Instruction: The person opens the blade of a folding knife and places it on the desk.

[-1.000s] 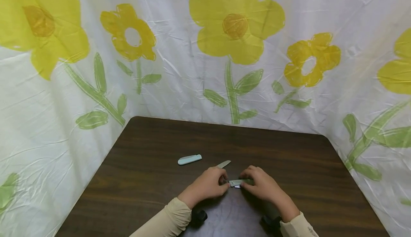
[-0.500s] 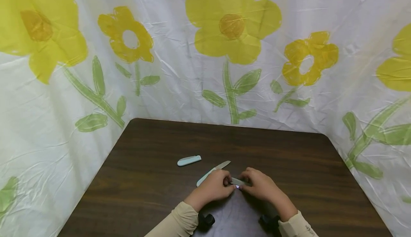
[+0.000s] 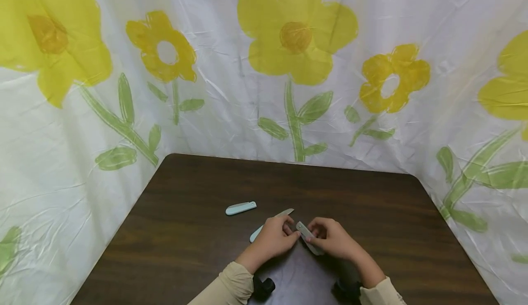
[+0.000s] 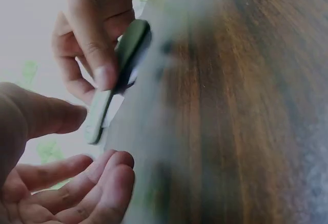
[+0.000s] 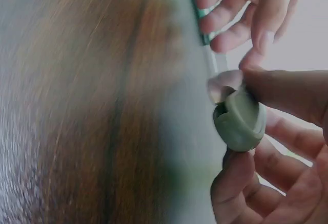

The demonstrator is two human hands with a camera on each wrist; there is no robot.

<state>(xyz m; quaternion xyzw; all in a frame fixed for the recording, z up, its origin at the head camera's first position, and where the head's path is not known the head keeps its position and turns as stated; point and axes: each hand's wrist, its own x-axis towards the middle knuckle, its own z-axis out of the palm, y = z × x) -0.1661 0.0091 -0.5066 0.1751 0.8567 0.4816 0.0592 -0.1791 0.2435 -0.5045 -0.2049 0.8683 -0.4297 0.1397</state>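
Observation:
My right hand (image 3: pixel 336 240) pinches a pale green folding knife (image 3: pixel 304 230) between thumb and fingers, just above the table. In the left wrist view the same knife slants downward, and a bit of bright metal shows along its side. My left hand (image 3: pixel 271 240) is close by on the left, its fingers spread and relaxed. The left thumb (image 4: pixel 64 115) is at the knife's near end; whether it touches is hard to tell. In the right wrist view the rounded end of the handle (image 5: pixel 240 131) faces the camera.
Behind my left hand lies an unfolded knife, its blade (image 3: pixel 284 213) pointing away to the right and its light blue handle (image 3: pixel 255 235) partly hidden. Farther left is a folded light blue knife (image 3: pixel 241 208). A flower-printed curtain (image 3: pixel 222 126) surrounds the dark wooden table (image 3: pixel 185 231).
The green knife has turned from lying nearly level between both hands to a steep slant in my right hand. My left fingers have loosened from it.

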